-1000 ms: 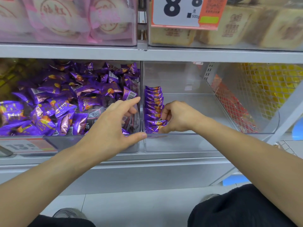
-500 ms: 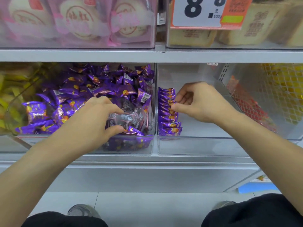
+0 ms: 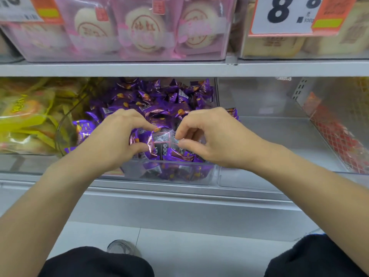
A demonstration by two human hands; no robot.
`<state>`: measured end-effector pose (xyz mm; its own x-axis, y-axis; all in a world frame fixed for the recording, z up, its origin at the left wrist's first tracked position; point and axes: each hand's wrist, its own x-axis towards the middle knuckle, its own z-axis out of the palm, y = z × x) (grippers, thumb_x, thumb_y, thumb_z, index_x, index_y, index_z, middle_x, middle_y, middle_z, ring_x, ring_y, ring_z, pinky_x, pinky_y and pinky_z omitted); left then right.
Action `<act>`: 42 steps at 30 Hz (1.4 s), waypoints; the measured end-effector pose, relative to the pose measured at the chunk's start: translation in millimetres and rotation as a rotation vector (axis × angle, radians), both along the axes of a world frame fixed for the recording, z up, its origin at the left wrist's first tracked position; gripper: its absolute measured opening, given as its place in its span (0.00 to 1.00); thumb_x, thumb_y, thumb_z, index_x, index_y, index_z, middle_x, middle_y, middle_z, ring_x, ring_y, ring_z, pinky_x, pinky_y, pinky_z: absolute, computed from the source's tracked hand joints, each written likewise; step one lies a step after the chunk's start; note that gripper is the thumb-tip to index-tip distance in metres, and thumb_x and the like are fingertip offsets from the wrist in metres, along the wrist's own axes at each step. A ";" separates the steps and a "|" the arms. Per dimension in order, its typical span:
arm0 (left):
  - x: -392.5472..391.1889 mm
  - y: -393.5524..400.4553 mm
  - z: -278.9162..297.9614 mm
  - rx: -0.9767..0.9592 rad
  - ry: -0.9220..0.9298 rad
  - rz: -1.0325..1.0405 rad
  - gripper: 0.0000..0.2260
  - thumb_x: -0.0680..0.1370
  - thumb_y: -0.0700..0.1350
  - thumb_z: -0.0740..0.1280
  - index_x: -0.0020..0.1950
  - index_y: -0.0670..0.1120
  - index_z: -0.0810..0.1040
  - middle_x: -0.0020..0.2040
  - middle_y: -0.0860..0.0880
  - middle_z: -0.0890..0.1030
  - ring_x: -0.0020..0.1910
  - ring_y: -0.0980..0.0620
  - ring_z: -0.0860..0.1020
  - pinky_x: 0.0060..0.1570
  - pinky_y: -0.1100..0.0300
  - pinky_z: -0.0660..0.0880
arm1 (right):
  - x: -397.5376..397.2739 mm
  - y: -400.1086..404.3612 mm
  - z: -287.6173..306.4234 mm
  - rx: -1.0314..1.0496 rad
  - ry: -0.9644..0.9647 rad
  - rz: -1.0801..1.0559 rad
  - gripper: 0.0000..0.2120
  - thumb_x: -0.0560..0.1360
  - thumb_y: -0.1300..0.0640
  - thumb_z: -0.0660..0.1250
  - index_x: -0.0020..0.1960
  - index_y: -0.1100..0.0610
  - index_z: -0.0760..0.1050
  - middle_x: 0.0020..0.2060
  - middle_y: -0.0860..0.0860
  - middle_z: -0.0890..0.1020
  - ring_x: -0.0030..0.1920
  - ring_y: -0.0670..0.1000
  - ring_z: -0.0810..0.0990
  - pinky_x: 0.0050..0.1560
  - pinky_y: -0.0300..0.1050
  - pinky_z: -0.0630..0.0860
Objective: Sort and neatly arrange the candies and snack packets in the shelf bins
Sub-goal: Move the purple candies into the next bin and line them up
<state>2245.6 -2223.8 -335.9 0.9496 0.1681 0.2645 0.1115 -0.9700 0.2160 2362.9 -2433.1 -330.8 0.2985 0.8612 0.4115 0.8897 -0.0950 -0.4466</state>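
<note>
Shelf: grey metal shelf carries clear plastic bins side by side.
Middle bin: clear plastic bin heaped with loose purple foil-wrapped candies; likely the unsorted stock.
Right bin: clear, mostly bare bin; only the top of a neat row of purple candies shows behind the right wrist.
Left hand: over the heap, fingers curled, pinching a purple packet at its left edge.
Right hand: thumb and forefinger pinch the transparent wrapper lying on the heap, probably to lift it clear.
Change: half a second ago the right hand was at the row in the right bin; now it has crossed to the middle bin beside the left hand.
</note>
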 end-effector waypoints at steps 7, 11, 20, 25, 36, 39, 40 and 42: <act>-12.5 4.7 -3.1 -0.111 0.015 0.067 0.21 0.69 0.47 0.78 0.62 0.50 0.81 0.49 0.52 0.82 0.42 0.58 0.77 0.45 0.67 0.73 | -10.9 32.5 -8.1 -0.193 -0.114 -0.030 0.09 0.76 0.56 0.70 0.56 0.55 0.79 0.45 0.48 0.84 0.45 0.49 0.81 0.52 0.47 0.77; -17.5 3.0 1.6 -0.280 -0.114 0.187 0.18 0.73 0.40 0.74 0.62 0.50 0.81 0.42 0.59 0.80 0.41 0.63 0.79 0.43 0.76 0.75 | -7.4 35.5 -16.1 -0.368 -0.059 -0.082 0.11 0.75 0.55 0.72 0.57 0.53 0.80 0.43 0.48 0.84 0.46 0.49 0.81 0.52 0.49 0.79; -20.6 -11.4 7.5 -1.509 -0.372 0.209 0.24 0.73 0.32 0.70 0.68 0.42 0.72 0.52 0.41 0.85 0.47 0.44 0.79 0.46 0.55 0.81 | -6.0 18.1 8.4 0.116 0.415 -0.320 0.05 0.77 0.60 0.68 0.48 0.49 0.79 0.38 0.48 0.81 0.34 0.47 0.79 0.42 0.42 0.77; -17.4 -34.4 1.8 -1.465 -0.201 0.103 0.29 0.68 0.28 0.69 0.67 0.46 0.73 0.53 0.36 0.83 0.45 0.42 0.79 0.50 0.42 0.77 | -19.0 -3.9 15.6 0.160 1.037 -0.341 0.04 0.81 0.60 0.63 0.55 0.58 0.74 0.46 0.62 0.75 0.31 0.55 0.80 0.34 0.55 0.83; 1.4 -82.8 3.6 -1.343 -0.057 -0.026 0.10 0.70 0.39 0.74 0.50 0.43 0.84 0.44 0.47 0.85 0.40 0.53 0.82 0.43 0.65 0.76 | -15.6 -58.5 10.9 0.146 1.190 -0.222 0.20 0.64 0.61 0.75 0.54 0.65 0.80 0.45 0.62 0.86 0.43 0.56 0.85 0.42 0.40 0.80; 4.5 -96.6 5.0 -1.359 -0.017 -0.104 0.04 0.75 0.39 0.71 0.43 0.38 0.84 0.39 0.44 0.81 0.38 0.51 0.77 0.41 0.64 0.75 | -13.7 -65.7 10.9 0.189 1.176 -0.225 0.20 0.63 0.63 0.76 0.53 0.65 0.80 0.44 0.61 0.86 0.41 0.55 0.85 0.42 0.41 0.81; 4.6 -100.5 5.7 -1.374 -0.031 -0.109 0.04 0.76 0.38 0.70 0.44 0.38 0.84 0.36 0.46 0.82 0.35 0.54 0.78 0.37 0.67 0.75 | -13.6 -66.7 10.7 0.203 1.165 -0.228 0.21 0.61 0.63 0.77 0.53 0.65 0.80 0.44 0.60 0.86 0.41 0.55 0.85 0.43 0.42 0.82; 6.0 -108.9 7.3 -1.332 -0.071 -0.147 0.05 0.76 0.38 0.69 0.47 0.39 0.84 0.33 0.52 0.83 0.29 0.60 0.78 0.33 0.72 0.73 | -14.5 -68.5 10.2 0.230 1.142 -0.248 0.24 0.58 0.61 0.79 0.52 0.64 0.80 0.42 0.58 0.86 0.40 0.54 0.85 0.42 0.43 0.82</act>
<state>2251.6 -2332.7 -328.6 0.9721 0.2327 0.0290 -0.0251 -0.0195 0.9995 2348.4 -2501.6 -320.6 0.7409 0.6686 -0.0632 -0.0649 -0.0223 -0.9976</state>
